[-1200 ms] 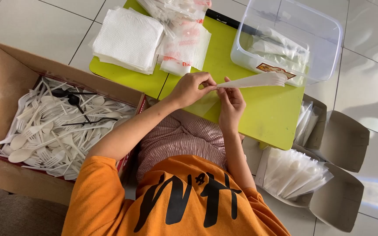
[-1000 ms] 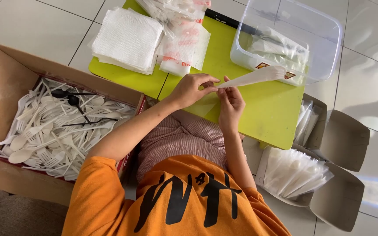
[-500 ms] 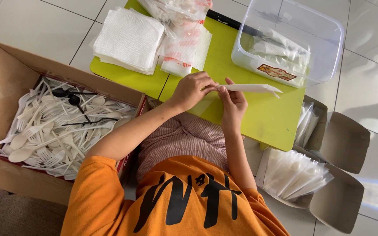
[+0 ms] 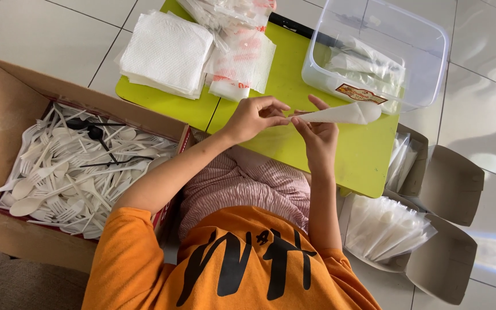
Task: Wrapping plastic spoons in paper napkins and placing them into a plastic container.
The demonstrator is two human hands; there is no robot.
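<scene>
My left hand (image 4: 252, 117) and my right hand (image 4: 317, 135) meet over the lime green table (image 4: 368, 158). Together they hold a narrow white cutlery packet (image 4: 340, 113), a spoon wrapped in white. The left fingertips pinch its near end, and the right fingers grip it just beside them. The packet's rounded spoon end points right, toward a clear plastic container (image 4: 426, 34) that holds several similar packets.
A stack of white napkins (image 4: 166, 50) and a pile of plastic sleeves (image 4: 241, 57) lie on the table's far side. A cardboard box (image 4: 1, 103) at left holds several white plastic spoons and forks. Open cardboard boxes (image 4: 449, 183) at right hold wrapped packets (image 4: 387, 228).
The packet swung down away from the container's front, and its spoon end now rests a little lower and closer to me. Both hands stayed together at its near end.
</scene>
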